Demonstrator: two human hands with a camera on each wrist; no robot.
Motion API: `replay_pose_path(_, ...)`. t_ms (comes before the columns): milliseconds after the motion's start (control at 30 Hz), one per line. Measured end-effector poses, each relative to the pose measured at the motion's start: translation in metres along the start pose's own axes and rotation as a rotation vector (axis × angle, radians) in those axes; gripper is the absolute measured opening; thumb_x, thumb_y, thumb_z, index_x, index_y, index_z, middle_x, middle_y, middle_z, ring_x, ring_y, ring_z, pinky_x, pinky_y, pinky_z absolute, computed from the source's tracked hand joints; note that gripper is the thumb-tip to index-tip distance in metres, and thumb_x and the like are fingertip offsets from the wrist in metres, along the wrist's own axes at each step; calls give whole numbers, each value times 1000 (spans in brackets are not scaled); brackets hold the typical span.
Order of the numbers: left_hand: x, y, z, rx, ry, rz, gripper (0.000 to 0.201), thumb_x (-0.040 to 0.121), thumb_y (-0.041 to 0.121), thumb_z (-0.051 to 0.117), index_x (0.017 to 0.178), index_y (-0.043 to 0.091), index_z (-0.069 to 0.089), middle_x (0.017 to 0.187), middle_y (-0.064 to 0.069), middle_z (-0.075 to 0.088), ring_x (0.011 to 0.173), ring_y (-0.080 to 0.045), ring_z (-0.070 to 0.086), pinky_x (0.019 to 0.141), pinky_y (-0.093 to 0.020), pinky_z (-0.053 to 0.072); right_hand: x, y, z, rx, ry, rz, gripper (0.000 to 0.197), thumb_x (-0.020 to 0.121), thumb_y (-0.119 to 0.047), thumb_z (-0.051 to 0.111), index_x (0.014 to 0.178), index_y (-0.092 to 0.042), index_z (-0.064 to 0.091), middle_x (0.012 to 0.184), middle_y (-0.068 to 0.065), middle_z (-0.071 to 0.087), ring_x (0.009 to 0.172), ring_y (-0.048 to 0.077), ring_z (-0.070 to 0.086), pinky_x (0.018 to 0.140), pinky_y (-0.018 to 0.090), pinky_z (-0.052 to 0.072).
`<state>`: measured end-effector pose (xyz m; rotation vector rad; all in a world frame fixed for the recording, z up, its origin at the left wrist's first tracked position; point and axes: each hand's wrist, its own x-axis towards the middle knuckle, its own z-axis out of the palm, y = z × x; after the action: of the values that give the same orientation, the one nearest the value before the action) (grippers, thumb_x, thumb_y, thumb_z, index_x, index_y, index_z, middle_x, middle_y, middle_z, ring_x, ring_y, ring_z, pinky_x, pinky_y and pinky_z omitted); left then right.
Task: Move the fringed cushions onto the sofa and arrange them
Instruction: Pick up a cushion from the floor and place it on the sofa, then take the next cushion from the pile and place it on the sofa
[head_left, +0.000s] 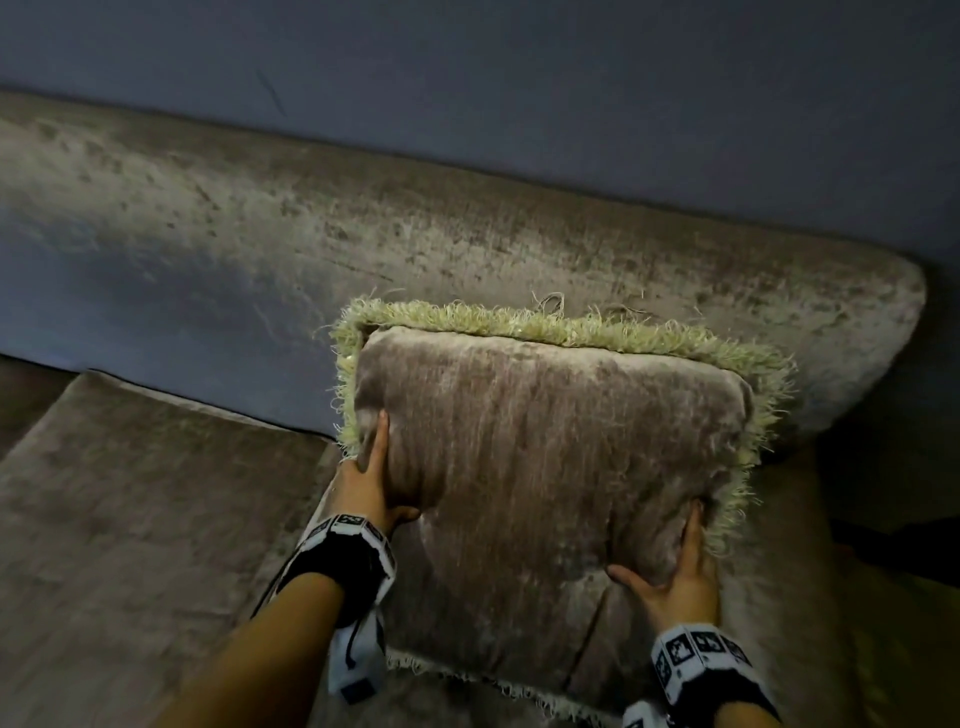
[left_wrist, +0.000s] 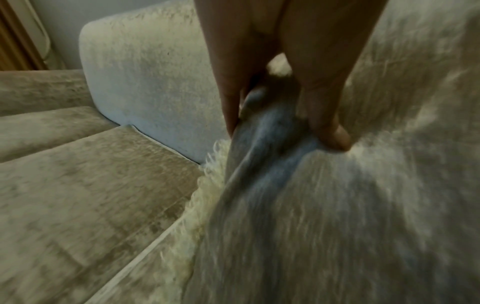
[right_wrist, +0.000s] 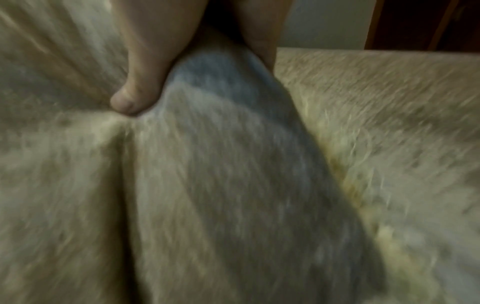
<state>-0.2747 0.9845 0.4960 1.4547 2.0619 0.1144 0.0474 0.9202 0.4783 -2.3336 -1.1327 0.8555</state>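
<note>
A brown velvet cushion (head_left: 545, 457) with a pale green fringe (head_left: 519, 319) leans against the backrest (head_left: 467, 239) at the right end of the sofa. My left hand (head_left: 371, 478) grips its left edge, thumb on the front face and fingers behind. My right hand (head_left: 675, 571) grips the lower right edge the same way. The left wrist view shows my left hand (left_wrist: 283, 123) pinching a fold of the cushion (left_wrist: 324, 216) with the fringe (left_wrist: 197, 205) beside it. The right wrist view is blurred; my right hand's thumb (right_wrist: 135, 96) presses into the cushion (right_wrist: 207, 185).
The sofa seat (head_left: 130, 519) stretches to the left of the cushion. A blue-grey wall (head_left: 519, 78) rises behind the backrest. The sofa's right armrest (head_left: 789, 597) lies just right of the cushion, with dark space beyond it.
</note>
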Motion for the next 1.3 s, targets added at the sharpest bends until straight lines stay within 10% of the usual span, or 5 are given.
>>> replay_pose_path(133,5,3,-5,137,-118,-124,110,83,15,66,130,54,-27,149,-28,13,127,-47,40,105,-51,39,-4,0,-1,-262,-124,98,128,62,-47,79,138,-34,-24,141,28,23,126,41,37,103,46,37)
replay_pose_path(333,-17,31,-6,139,-160,63,123,67,38,80,137,51,-21,155,-18,-20,144,-41,4,111,-53,32,-24,-34,2,-430,-53,-132,115,72,-39,74,144,-40,-15,154,18,0,139,40,22,102,49,43)
replay_pose_path(666,-75,11,-61,84,232,219,47,91,16,46,136,28,41,127,-8,55,104,-33,60,82,-43,53,-59,-144,-19,-741,-91,-468,44,92,-36,47,131,-17,43,131,10,48,120,31,49,91,41,45)
replay_pose_path(966,-183,-125,-159,-127,500,-117,36,86,21,49,120,27,57,115,-5,66,107,-29,60,88,-39,50,-202,-281,62,-742,-351,-1045,35,88,-37,52,121,-25,56,107,6,70,103,29,62,83,36,51)
replay_pose_path(1300,-395,-376,-201,-298,780,-710,35,83,18,52,116,26,60,107,-9,69,104,-31,63,86,-38,51,-499,-347,222,-893,-756,-1653,41,86,-38,58,125,-26,52,110,3,68,107,26,60,86,37,51)
